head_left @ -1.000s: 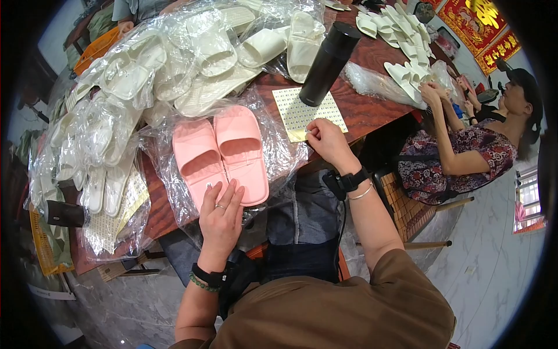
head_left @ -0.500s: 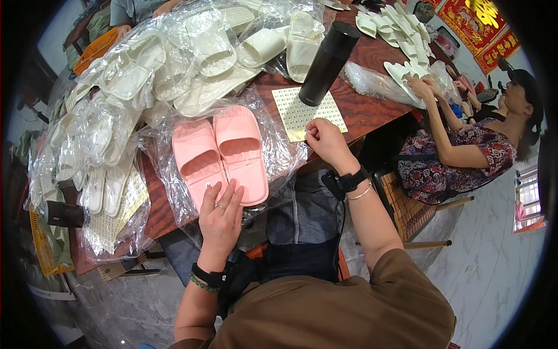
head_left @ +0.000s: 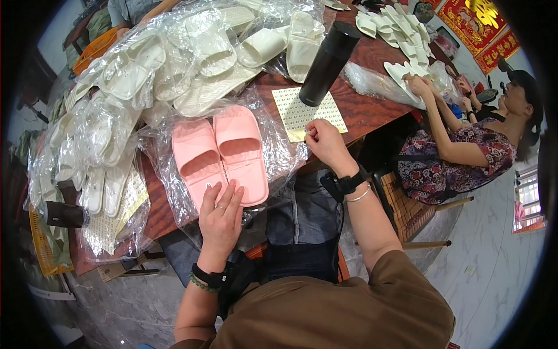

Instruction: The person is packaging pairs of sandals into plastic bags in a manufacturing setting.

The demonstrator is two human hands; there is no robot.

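Observation:
A pair of pink slippers (head_left: 243, 157) lies on crinkled clear plastic (head_left: 285, 160) at the table's near edge, toes pointing away from me. My left hand (head_left: 220, 218) rests on their heel end, fingers stretched flat across both footbeds. A small pale sticker (head_left: 208, 185) shows on the left slipper, just beside my fingertips. To the right, my right hand (head_left: 326, 142) is closed in a pinch at the near edge of a pale yellow sheet of small stickers (head_left: 290, 110). A tiny pale sticker (head_left: 307, 131) shows at its fingertips. A black flask (head_left: 330, 64) stands on the sheet's far part.
White slippers in clear bags (head_left: 203, 55) are heaped over the table's left and far side. Another sticker sheet (head_left: 104, 230) and a dark object (head_left: 65, 214) lie at left. A co-worker (head_left: 459, 148) at right handles white slippers (head_left: 401, 78). An orange basket (head_left: 96, 49) stands far left.
My right fingers have shifted very slightly, and a pale speck now shows at their tips. My left hand and the pink slippers stay put. The co-worker's hands have moved a little.

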